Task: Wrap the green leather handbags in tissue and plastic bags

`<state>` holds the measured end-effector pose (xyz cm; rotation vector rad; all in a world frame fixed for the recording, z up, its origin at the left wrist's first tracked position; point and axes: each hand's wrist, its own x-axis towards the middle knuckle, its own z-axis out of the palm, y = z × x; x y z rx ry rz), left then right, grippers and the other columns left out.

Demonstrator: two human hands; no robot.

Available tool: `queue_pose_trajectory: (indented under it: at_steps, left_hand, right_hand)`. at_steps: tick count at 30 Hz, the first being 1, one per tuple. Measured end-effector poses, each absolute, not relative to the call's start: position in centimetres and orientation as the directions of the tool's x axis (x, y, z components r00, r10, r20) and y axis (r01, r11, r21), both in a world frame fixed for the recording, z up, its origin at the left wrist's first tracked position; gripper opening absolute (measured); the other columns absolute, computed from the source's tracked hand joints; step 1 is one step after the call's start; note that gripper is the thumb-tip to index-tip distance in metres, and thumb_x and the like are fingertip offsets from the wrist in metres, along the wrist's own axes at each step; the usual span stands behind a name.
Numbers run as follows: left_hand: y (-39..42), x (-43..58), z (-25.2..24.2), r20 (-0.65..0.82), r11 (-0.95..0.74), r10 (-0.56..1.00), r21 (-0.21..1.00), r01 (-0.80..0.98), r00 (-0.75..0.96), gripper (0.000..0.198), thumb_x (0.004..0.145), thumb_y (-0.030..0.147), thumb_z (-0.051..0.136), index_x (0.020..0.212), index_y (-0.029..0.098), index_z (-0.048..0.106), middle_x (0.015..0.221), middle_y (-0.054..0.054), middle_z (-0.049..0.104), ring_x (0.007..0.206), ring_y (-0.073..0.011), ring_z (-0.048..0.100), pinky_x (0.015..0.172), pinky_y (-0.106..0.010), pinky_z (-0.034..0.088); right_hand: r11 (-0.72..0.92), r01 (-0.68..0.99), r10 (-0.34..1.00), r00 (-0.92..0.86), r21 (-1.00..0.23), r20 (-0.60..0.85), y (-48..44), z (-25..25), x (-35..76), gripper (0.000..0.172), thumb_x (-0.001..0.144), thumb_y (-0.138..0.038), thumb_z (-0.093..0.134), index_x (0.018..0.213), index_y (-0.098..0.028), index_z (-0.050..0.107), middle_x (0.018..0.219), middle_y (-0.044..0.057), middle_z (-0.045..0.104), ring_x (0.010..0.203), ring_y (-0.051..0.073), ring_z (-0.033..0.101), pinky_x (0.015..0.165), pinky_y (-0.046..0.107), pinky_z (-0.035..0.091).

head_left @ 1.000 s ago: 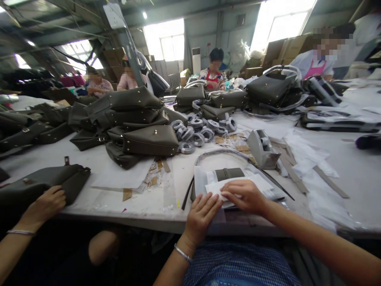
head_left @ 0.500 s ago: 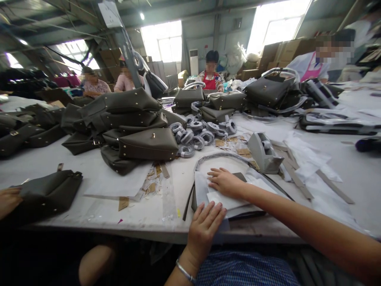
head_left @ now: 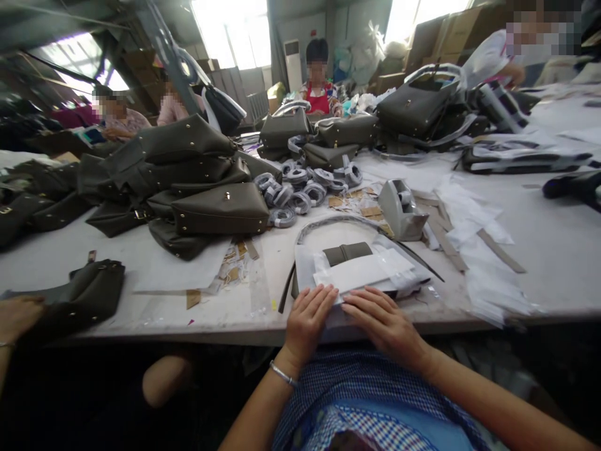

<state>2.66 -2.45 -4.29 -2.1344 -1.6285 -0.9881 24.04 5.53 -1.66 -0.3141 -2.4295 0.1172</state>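
Note:
A dark olive handbag (head_left: pixel 348 252) lies flat on the table in front of me, mostly covered by white wrapping paper (head_left: pixel 369 273). Its handle (head_left: pixel 338 220), wrapped in clear film, arches out on the far side. My left hand (head_left: pixel 307 321) rests with fingers stretched out on the near left edge of the paper. Beside it, my right hand (head_left: pixel 387 324) lies flat on the near edge, its fingers also extended. Neither hand grips anything. The side of the bag nearest me is partly hidden under the hands and paper.
A grey tape dispenser (head_left: pixel 402 212) stands behind the bag. Coiled, wrapped straps (head_left: pixel 300 202) lie beyond, near a pile of olive handbags (head_left: pixel 220 210). White paper sheets (head_left: pixel 479 250) and strips are at right. At left, another person's hand (head_left: pixel 21 319) touches a handbag (head_left: pixel 96 291).
My right hand has drawn back toward me from the top of the paper to its near edge, uncovering the bag's olive panel. The camera view has tilted down.

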Motion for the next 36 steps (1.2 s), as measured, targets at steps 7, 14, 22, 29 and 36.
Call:
queue_pose_trajectory:
  at_steps: [7,14,22,29,36]
  left_hand:
    - [-2.4,2.7,-4.1,0.669,-0.317,0.732,0.163,0.934,0.132,0.05,0.096,0.006,0.045,0.143,0.019,0.045,0.131,-0.006,0.065,0.127,-0.0187,0.056,0.109,-0.04,0.047]
    - [-2.2,2.2,-4.3,0.624,-0.326,0.766,0.171,0.93,0.154,0.053,0.096,0.014,0.05,0.147,0.018,0.04,0.14,-0.008,0.059,0.133,-0.021,0.051,0.111,-0.041,0.046]
    - [-3.2,1.9,-0.1,0.366,-0.341,0.91,0.387,0.857,0.197,0.071,0.082,0.01,0.06,0.148,0.023,0.039,0.151,-0.005,0.046,0.14,-0.0225,0.042,0.118,-0.044,0.037]
    - [-2.6,1.7,-0.2,0.399,-0.304,0.908,0.422,0.854,0.126,0.044,0.096,0.025,0.056,0.14,0.028,0.05,0.141,-0.003,0.058,0.13,-0.0196,0.054,0.111,-0.04,0.046]
    - [-2.4,1.6,-1.8,0.447,-0.33,0.883,0.378,0.865,0.142,0.049,0.093,0.023,0.061,0.141,0.029,0.05,0.141,-0.001,0.058,0.13,-0.0189,0.053,0.112,-0.04,0.046]
  right_hand:
    - [0.989,0.07,0.146,-0.66,-0.133,0.737,7.3,-1.2,21.1,0.022,0.099,-0.019,0.053,0.114,-0.023,0.069,0.103,0.004,0.074,0.097,0.02,0.064,0.091,0.038,0.051]
    - [0.994,0.025,0.097,-0.655,-0.108,0.75,7.2,-1.2,22.1,0.019,0.097,-0.015,0.056,0.106,-0.022,0.071,0.091,0.002,0.074,0.089,0.017,0.064,0.088,0.036,0.05]
    - [0.999,0.04,0.037,-0.674,-0.014,0.738,7.6,-2.2,22.0,0.022,0.099,-0.014,0.053,0.111,-0.022,0.069,0.093,0.001,0.075,0.086,0.016,0.064,0.086,0.035,0.048]
    - [0.997,0.069,0.069,-0.681,-0.029,0.729,6.7,-3.2,22.5,0.026,0.098,-0.013,0.054,0.118,-0.023,0.068,0.098,0.001,0.076,0.089,0.015,0.064,0.094,0.037,0.046]
    - [0.993,0.119,0.107,-0.798,-0.02,0.593,3.6,-6.5,24.3,0.037,0.102,-0.012,0.041,0.135,-0.019,0.058,0.133,0.007,0.063,0.122,0.021,0.056,0.102,0.041,0.043]
